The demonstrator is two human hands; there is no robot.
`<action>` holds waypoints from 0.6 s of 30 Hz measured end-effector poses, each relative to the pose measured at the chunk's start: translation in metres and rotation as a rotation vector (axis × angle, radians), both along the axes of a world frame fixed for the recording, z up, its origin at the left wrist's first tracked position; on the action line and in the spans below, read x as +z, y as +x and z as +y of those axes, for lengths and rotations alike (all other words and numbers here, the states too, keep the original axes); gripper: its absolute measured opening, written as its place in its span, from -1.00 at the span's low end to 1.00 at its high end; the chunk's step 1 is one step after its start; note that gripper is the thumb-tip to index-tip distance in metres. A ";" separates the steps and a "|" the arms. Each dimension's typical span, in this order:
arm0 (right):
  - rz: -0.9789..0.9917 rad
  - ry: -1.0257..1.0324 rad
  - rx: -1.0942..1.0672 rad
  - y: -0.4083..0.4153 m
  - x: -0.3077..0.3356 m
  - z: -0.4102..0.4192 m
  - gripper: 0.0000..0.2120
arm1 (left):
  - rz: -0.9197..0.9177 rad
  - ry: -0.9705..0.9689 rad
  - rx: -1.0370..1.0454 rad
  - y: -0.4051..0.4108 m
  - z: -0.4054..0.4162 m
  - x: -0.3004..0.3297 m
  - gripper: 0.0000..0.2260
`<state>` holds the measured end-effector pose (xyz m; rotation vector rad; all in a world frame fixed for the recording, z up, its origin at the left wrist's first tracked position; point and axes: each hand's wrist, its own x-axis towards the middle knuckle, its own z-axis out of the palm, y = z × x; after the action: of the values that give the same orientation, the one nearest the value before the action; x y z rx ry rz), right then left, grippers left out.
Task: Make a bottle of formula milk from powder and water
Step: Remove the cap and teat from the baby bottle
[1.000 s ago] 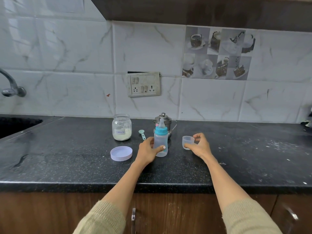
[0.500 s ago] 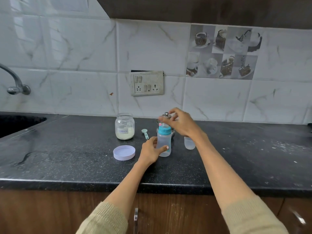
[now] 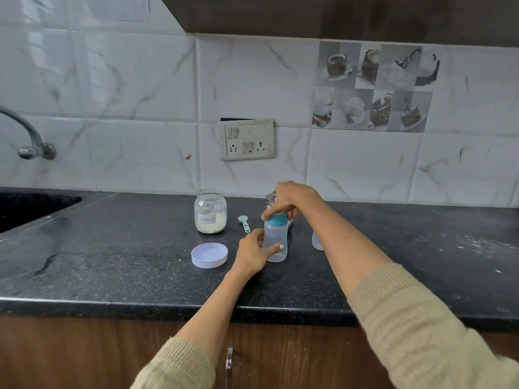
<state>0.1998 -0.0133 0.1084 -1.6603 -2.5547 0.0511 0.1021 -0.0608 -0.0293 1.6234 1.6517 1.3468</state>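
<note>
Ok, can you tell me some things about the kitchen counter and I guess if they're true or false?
1. The formula jar has its lid on. False: the lid lies on the counter in front of it.
2. The left hand holds the bottle by its body. True.
3. The right hand holds the scoop. False: it grips the bottle's teal cap; the scoop lies on the counter.
4. The bottle stands upright. True.
</note>
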 end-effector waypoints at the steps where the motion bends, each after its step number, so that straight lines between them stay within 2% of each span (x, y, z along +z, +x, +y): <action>1: -0.010 -0.001 0.009 -0.001 0.000 0.002 -0.59 | 0.003 -0.001 0.002 0.000 0.000 0.000 -0.49; 7: 0.023 -0.094 0.043 -0.003 0.003 0.007 -0.63 | 0.045 0.012 0.010 0.000 -0.001 0.000 -0.52; 11: 0.061 -0.188 0.042 -0.003 0.006 0.011 -0.57 | 0.083 -0.001 0.006 -0.002 0.000 0.003 -0.56; 16: 0.066 -0.171 0.044 0.000 0.006 0.012 -0.63 | 0.083 -0.022 -0.039 -0.005 0.001 0.005 -0.62; 18: 0.061 -0.142 0.022 0.001 0.003 0.008 -0.59 | 0.120 -0.022 -0.048 -0.005 0.003 0.005 -0.63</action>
<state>0.2008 -0.0052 0.1110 -1.6490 -2.5786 0.2874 0.0973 -0.0575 -0.0239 1.7508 1.6775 1.2250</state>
